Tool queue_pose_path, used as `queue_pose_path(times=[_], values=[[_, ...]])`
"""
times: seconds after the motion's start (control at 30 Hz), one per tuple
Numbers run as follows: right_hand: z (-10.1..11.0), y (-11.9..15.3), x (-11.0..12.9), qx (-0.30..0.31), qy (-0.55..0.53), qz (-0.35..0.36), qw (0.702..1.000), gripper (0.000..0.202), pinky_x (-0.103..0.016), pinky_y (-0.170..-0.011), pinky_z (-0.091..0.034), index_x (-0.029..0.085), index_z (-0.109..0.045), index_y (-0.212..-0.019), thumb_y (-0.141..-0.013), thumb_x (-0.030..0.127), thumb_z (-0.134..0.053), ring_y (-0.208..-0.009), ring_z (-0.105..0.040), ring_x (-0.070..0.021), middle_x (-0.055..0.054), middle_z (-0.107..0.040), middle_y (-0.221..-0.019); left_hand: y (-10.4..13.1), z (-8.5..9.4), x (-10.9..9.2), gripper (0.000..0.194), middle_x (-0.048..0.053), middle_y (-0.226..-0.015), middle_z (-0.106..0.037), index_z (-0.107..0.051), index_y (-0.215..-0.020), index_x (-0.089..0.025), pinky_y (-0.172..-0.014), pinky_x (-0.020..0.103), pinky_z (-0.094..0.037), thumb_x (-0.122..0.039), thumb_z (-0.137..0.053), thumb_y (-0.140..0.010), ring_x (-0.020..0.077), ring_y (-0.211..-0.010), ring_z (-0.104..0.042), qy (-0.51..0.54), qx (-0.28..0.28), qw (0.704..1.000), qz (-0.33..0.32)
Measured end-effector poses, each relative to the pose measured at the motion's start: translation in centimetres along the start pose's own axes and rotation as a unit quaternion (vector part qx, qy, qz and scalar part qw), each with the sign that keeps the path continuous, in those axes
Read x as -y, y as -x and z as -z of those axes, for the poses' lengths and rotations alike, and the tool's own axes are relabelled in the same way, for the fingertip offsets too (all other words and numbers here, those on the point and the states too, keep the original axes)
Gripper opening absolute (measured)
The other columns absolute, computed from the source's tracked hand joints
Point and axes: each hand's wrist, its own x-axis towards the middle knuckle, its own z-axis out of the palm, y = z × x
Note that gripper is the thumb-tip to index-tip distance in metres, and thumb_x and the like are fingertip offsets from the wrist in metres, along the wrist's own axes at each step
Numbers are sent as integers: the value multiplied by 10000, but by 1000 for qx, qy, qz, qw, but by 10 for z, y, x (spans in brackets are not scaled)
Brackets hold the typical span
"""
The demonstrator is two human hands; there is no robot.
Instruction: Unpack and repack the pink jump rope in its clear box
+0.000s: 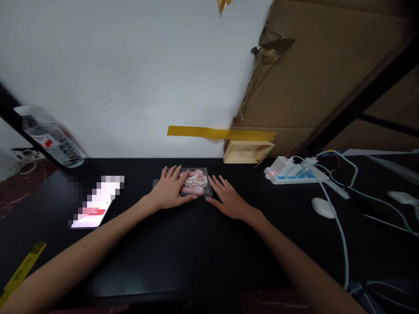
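Observation:
A clear plastic box (210, 188) with pink and white pieces inside lies on the black table (183, 261). Small white-and-pink capsule-like bits fill its middle, and pink rounded items sit along its edges. My left hand (168, 189) rests with spread fingers over the left part of the box, hiding that side. At the box's right end is my right hand (229, 200), its fingers stretched out flat and the thumb tip close to the box corner. Neither hand grips anything.
On the left lie a lit phone (98, 203) and a clear bottle (52, 137) leaning by the wall. A shallow wooden box (247, 152) stands at the back. To the right are a power strip (294, 174), a white mouse (323, 207) and loose cables (340, 231).

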Motion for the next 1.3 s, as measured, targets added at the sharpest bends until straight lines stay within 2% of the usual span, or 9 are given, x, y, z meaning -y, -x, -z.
queue_pose_path(times=[0.23, 0.4, 0.57, 0.7, 0.87, 1.0, 1.07, 1.17, 1.3], values=[[-1, 0, 0, -3, 22, 4, 1000, 831, -588, -1202, -209, 168, -219, -1585, -954, 703, -296, -1505, -146, -381, -157, -250, -1624, 0, 1, -1, 884, 201, -1525, -383, -369, -1487, -167, -1154, 616, -176, -790, -419, -862, 422, -1416, -310, 5, 10, 1000, 1], [2, -1, -4, -17, 28, 15, 999, 758, -581, -1185, -264, 211, -332, -1551, -960, 686, -324, -1494, -222, -368, -128, -318, -1605, -3, 16, 10, 651, 164, -1484, -459, -452, -1464, -199, -1103, 595, -294, -592, -396, -948, 395, -1363, -407, 22, 36, 999, -11], [2, -4, -20, -96, 44, -23, 994, 565, -534, -1162, -345, 222, -460, -1483, -1018, 517, -330, -1426, -397, -324, -111, -486, -1512, -4, 35, 17, 497, 92, -1190, -679, -582, -1363, -270, -838, 385, -505, -478, -337, -983, 272, -999, -670, 112, 87, 990, -18], [0, -5, -27, -141, 40, -56, 988, 569, -547, -1151, -363, 151, -460, -1476, -999, 454, -390, -1387, -449, -344, -156, -525, -1469, -2, 40, 2, 463, 80, -936, -720, -633, -1284, -235, -689, 333, -493, -405, -330, -978, 244, -807, -692, 129, 81, 988, 25], [-1, -5, -25, -102, -18, 18, 994, 534, -544, -1173, -340, 134, -461, -1465, -988, 362, -389, -1413, -419, -312, -139, -516, -1481, -2, 33, -2, 488, 60, -746, -705, -713, -960, -173, -652, 294, -480, -385, -278, -1021, 190, -659, -668, 231, 65, 970, 36], [1, -5, -25, -70, -28, 42, 996, 561, -559, -1175, -327, 163, -387, -1515, -979, 329, -385, -1456, -349, -306, -114, -454, -1536, 3, 5, 13, 459, 97, -1064, -732, -535, -1373, -167, -853, 370, -521, -338, -333, -999, 242, -952, -695, 214, -13, 975, 53], [4, -5, -24, -55, -23, 35, 998, 585, -559, -1181, -310, 164, -352, -1534, -985, 363, -387, -1473, -310, -313, -115, -414, -1561, 6, -12, 20, 522, 164, -1320, -620, -480, -1413, -99, -1060, 451, -422, -368, -368, -980, 300, -1256, -553, 160, -36, 986, 16], [7, -4, -22, -26, 4, 22, 999, 606, -564, -1196, -260, 170, -292, -1561, -995, 376, -365, -1492, -258, -316, -110, -353, -1593, 9, -30, 28, 592, 190, -1524, -413, -367, -1479, -52, -1175, 486, -276, -384, -332, -990, 316, -1444, -331, 103, 3, 994, -26], [7, -3, -21, -2, 59, -2, 998, 613, -593, -1198, -203, 199, -239, -1579, -1001, 377, -339, -1510, -188, -327, -105, -287, -1620, 11, -36, 35, 634, 177, -1594, -279, -240, -1540, -74, -1204, 484, -199, -437, -257, -1021, 299, -1495, -201, 65, 51, 995, -53]])
